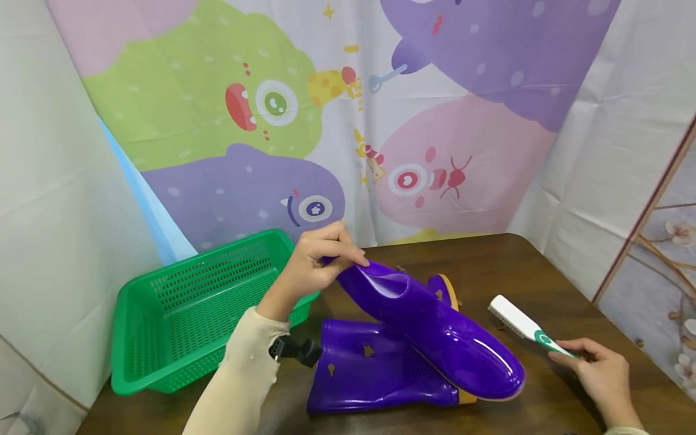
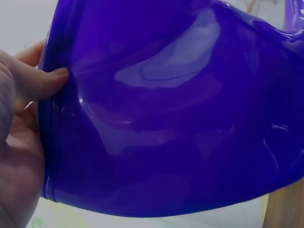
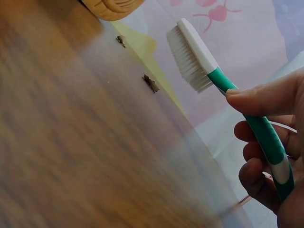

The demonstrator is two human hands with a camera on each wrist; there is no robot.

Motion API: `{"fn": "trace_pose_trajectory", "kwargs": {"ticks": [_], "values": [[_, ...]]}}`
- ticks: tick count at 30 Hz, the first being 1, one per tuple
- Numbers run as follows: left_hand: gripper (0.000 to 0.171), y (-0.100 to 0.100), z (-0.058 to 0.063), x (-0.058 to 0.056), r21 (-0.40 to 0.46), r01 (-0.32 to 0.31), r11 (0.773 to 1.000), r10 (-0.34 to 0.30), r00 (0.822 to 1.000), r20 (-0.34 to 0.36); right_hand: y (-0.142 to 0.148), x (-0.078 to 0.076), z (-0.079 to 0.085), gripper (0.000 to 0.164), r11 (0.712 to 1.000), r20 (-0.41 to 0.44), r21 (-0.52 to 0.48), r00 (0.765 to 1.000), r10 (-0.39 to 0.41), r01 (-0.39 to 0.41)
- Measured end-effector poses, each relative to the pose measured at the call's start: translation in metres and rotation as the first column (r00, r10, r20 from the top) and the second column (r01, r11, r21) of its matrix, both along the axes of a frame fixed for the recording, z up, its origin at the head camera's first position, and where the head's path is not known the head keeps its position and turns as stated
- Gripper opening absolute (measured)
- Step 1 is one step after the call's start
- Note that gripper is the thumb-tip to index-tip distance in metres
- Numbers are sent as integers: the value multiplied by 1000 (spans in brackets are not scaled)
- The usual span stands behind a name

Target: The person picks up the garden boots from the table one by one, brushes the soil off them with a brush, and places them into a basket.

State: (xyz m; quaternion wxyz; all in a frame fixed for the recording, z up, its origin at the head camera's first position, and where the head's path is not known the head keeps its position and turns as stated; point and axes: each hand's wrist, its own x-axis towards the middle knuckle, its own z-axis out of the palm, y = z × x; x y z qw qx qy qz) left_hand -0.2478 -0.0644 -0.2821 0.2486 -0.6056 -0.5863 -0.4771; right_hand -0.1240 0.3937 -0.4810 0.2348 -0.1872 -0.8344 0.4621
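Observation:
With its fingers at the shaft's top edge, my left hand (image 1: 326, 254) pinches a glossy purple rain boot (image 1: 467, 350). The boot slants down to the right, toe lowest, across a second purple boot (image 1: 353, 386) lying on its side with brown specks on it. Up close in the left wrist view, the thumb presses the shaft (image 2: 156, 133) near its rim. At the right, my right hand (image 1: 600, 371) grips the green-and-white handle of a scrub brush (image 1: 516, 317). Its white bristles (image 3: 185, 57) show in the right wrist view, facing left toward the boots.
A green perforated plastic basket (image 1: 121, 338) stands left of the boots. Small brown bits (image 3: 151, 83) lie on the dark wooden table (image 1: 544, 272). Behind the table hangs a cartoon-printed curtain (image 1: 337, 145). A tan boot sole (image 3: 114, 9) shows at the top of the right wrist view.

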Motion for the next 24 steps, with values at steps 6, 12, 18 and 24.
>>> {"fn": "trace_pose_trajectory", "kwargs": {"ticks": [6,12,18,24], "values": [[18,-9,-13,1,67,43,997,-43,999,7,-1,-2,1,19,1000,0,6,1000,-2,2],[19,-20,-30,0,119,84,989,-89,995,36,1,1,3,16,1000,-11,-22,1000,3,-4],[24,-32,-47,0,166,100,981,-106,994,26,-2,2,2,16,999,-24,-39,999,22,-23],[30,-44,-60,5,207,96,974,-106,994,39,-10,-3,4,17,998,-54,-56,998,30,-33]]}}
